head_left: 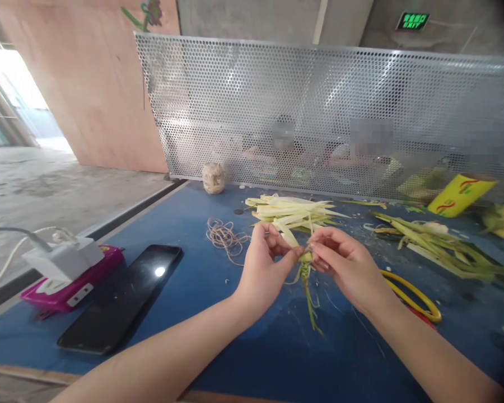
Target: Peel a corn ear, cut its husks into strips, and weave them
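My left hand [269, 258] and my right hand [343, 262] meet over the middle of the blue table. Between their fingertips is a small braided piece of green corn husk [304, 271], its thin tail hanging down toward me. Thumb and fingers of both hands pinch its upper end, where pale strips stick out. Just beyond lies a pile of pale husk strips [294, 210]. Left of my left hand rests a loose tangle of brown twine [225, 235], one strand of which runs toward that hand. What exactly each fingertip presses on is partly hidden.
A black phone [124, 299] and a magenta power strip [78, 285] with a white plug-in adapter lie at left. Yellow-handled scissors [415, 296] sit by my right forearm. Behind stand a twine roll [214, 178], a yellow tube [460, 195], more husks [445, 249] and a perforated metal screen [252, 106].
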`<state>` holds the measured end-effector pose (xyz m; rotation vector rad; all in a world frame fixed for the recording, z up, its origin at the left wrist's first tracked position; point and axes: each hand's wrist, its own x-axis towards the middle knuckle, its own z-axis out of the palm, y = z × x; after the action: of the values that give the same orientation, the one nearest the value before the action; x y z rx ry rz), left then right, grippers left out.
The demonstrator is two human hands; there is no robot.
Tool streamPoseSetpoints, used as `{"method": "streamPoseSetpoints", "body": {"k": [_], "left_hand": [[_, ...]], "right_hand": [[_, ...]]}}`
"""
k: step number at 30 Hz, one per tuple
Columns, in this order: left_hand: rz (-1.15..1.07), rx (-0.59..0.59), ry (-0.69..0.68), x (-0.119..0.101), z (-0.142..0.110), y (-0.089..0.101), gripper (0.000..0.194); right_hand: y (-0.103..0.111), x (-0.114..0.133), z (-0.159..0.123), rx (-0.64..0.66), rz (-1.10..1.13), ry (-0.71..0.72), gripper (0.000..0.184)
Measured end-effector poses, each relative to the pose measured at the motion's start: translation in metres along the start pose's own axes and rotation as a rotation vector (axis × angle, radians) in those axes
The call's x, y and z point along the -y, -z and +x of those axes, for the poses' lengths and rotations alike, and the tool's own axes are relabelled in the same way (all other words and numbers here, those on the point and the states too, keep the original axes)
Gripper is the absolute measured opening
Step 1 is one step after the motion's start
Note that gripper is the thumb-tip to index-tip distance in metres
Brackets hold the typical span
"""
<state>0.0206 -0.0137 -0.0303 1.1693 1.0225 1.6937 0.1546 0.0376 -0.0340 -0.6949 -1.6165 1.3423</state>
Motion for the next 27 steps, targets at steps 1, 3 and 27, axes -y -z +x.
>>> {"method": "streamPoseSetpoints", "body": {"k": [1,3,27], "left_hand": [[-0.002,0.011,0.002,0.001,0.000,0.000,0.034],[-0.003,0.031,0.002,0.001,0.000,0.001,0.034],[-0.199,0.111,0.218,-0.007,0.004,0.004,0.042]], "right_hand": [[0.001,-0.001,0.001,0.008,0.013,-0.022,0.010],[0.003,-0.001,0.003,0.014,0.005,-0.052,0.012],[0.031,0.019,0.008,0.301,-0.535,0.222,0.039]]}}
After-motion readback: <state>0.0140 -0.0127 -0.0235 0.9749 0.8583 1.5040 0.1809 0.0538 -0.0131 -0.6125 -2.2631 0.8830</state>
